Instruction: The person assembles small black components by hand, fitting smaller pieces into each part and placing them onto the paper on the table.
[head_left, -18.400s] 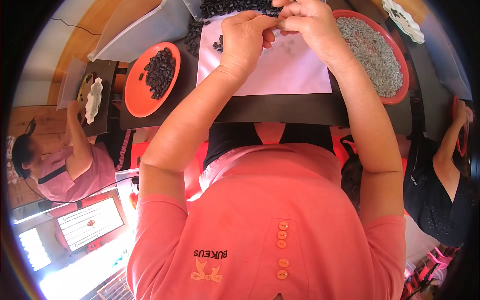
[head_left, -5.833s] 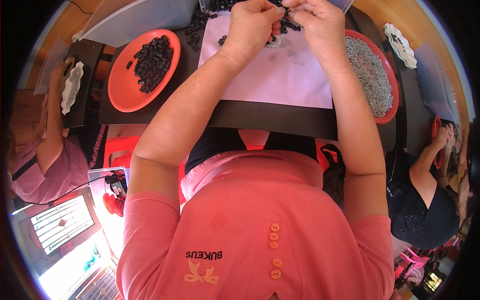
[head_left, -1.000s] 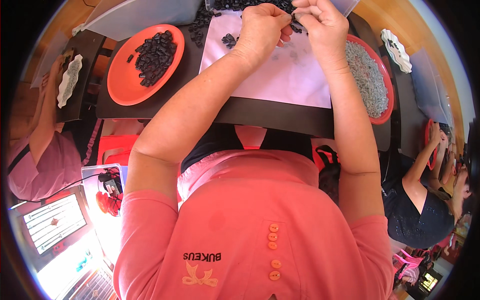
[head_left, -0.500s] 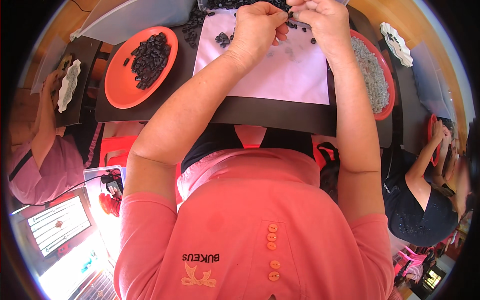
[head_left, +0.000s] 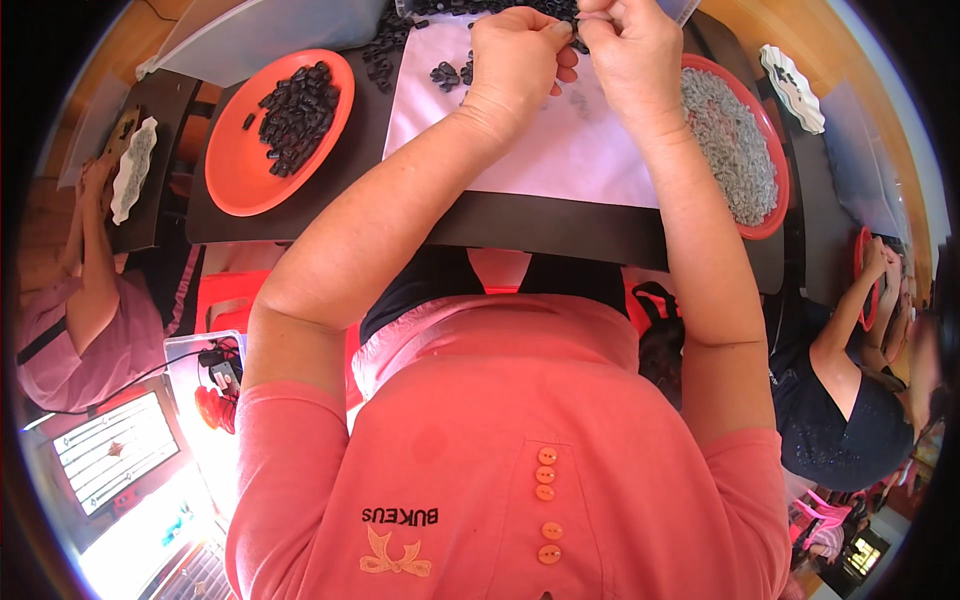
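Over the far part of a white cloth (head_left: 570, 175), my left hand (head_left: 515, 65) and my right hand (head_left: 635, 70) meet almost fingertip to fingertip. My left thumb and fingers pinch a small black plastic piece (head_left: 577, 40). The right hand's thumb and forefinger are closed beside it, and whatever sits between them is too small to make out. Loose black pieces (head_left: 445, 76) lie on the cloth by my left wrist. An orange plate (head_left: 232, 165) of black pieces stands to the left. To the right, a second orange plate (head_left: 782, 190) holds many small clear grey parts.
A heap of black pieces (head_left: 455, 6) fills a container at the far edge. A translucent bin (head_left: 270, 45) stands behind the left plate, and a white wavy tray (head_left: 795, 90) lies far right. Co-workers sit at both sides, one in a purple sleeve (head_left: 110, 320), another in dark clothing (head_left: 850, 410).
My right hand has shifted slightly left and down, hiding loose black pieces on the cloth. The left hand stays nearly in place. The two hands remain together at the fingertips.
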